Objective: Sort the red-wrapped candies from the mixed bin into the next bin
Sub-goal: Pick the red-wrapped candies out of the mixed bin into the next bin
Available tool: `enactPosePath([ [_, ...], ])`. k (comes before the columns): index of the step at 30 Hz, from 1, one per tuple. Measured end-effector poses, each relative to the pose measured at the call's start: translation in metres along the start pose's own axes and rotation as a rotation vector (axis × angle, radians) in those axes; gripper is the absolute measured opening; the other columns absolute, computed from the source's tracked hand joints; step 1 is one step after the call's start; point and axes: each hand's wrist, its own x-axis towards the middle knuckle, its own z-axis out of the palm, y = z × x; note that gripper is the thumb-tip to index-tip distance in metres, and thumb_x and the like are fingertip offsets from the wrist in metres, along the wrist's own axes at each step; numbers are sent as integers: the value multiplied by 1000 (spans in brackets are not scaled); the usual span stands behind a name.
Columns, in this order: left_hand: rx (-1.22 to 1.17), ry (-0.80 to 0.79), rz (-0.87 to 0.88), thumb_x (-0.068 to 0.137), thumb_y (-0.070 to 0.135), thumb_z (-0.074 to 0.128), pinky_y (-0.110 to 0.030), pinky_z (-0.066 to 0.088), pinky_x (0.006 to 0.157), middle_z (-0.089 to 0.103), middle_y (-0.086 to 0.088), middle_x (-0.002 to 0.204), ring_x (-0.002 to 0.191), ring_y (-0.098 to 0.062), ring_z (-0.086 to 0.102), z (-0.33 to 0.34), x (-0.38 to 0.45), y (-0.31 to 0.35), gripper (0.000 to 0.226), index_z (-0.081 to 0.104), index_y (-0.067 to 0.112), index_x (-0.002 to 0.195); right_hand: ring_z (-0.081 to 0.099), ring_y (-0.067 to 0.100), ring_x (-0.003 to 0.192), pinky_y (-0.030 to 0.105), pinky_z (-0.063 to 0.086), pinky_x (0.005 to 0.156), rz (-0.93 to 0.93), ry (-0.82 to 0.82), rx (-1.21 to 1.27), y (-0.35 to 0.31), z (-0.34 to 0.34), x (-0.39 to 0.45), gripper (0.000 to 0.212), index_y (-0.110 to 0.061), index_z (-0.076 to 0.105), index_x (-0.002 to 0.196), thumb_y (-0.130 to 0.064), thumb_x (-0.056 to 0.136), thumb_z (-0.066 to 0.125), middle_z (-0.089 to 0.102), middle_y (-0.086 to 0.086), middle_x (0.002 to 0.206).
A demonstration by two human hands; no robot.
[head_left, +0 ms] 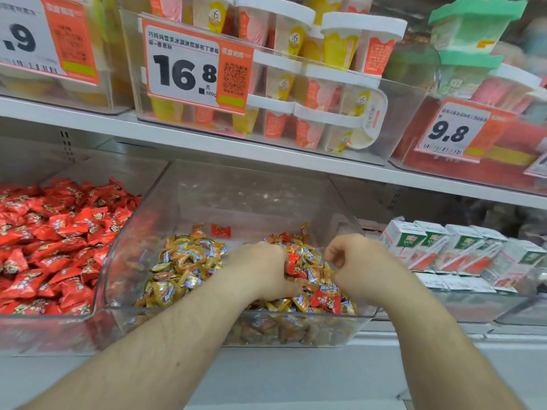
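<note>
The clear mixed bin (251, 196) sits in the middle of the lower shelf, holding gold-wrapped candies (183, 267) with a few red ones among them. The bin to its left (44, 335) is heaped with red-wrapped candies (59, 247). My left hand (260, 270) reaches into the mixed bin, its fingers curled round a red candy (293, 266). Just right of it, my right hand (355, 261) hovers over the pile with curled fingers; nothing shows in it. Another red candy (325, 300) lies near the front rim, and one (220, 230) lies at the back.
White drink cartons (444, 247) fill the bin to the right. The shelf above (207, 143) carries clear bins of pudding cups (296, 84) with price tags (189, 66). The shelf's front ledge (296, 377) runs below the bins.
</note>
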Motion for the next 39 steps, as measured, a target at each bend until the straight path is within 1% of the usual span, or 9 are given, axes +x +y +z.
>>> enactPosePath([
  [4,-49,-96,-23,77,49,73,-31,53,71,69,0,101,90,-19,66,-1,3,-3,42,69,19,106,62,19,85,26,51,67,-2,-156,-112,-14,18,0,29,-25,63,99,-9,75,62,65,0,96],
  [9,-338,9,-75,85,24,60,-20,43,53,66,11,87,56,-4,57,-17,-7,-25,13,67,30,95,62,29,96,33,55,79,0,-196,-154,-21,25,0,46,-20,57,122,-1,81,54,58,9,114],
  [15,-517,139,-151,92,10,40,-34,53,59,71,-1,78,66,-25,65,-23,-22,-64,33,64,32,87,60,29,97,30,50,73,-8,-256,-214,-25,22,-5,56,-22,48,134,2,83,49,59,10,120],
  [19,-525,134,-169,93,7,32,-25,38,49,64,0,73,54,-19,50,-24,-25,-74,39,65,28,88,61,27,104,34,54,80,-18,-310,-211,-24,18,-7,66,-27,44,141,3,83,48,59,8,128],
  [23,-459,130,-128,96,19,41,-21,36,47,58,11,59,46,-7,46,-29,-26,-68,27,67,25,88,60,13,77,24,48,58,-42,-212,-16,-15,8,2,65,-31,48,139,6,86,42,57,-5,109],
  [28,-401,166,-156,92,19,49,-31,57,66,72,3,82,69,-15,66,-31,-11,-63,23,70,24,81,53,15,58,20,40,48,30,19,419,-24,10,19,45,-21,65,111,5,91,35,61,-5,90],
  [30,-344,145,-193,91,12,49,-32,57,75,69,8,92,80,-15,66,-29,4,-64,26,70,26,87,55,15,58,20,40,49,52,46,390,-33,21,26,39,-22,68,101,2,89,39,63,1,99],
  [34,-135,-1,-217,82,-1,50,-39,59,83,67,4,92,79,-21,63,-22,39,-71,35,75,16,100,64,20,87,29,55,74,-25,-61,101,-41,36,35,38,-25,65,117,-11,84,55,66,-1,110],
  [39,67,-49,-201,85,15,58,-35,58,78,73,0,88,83,-18,68,-11,68,-77,16,72,15,93,65,23,92,34,58,78,-48,-212,-55,-36,45,38,52,-23,63,119,3,76,51,68,1,107],
])
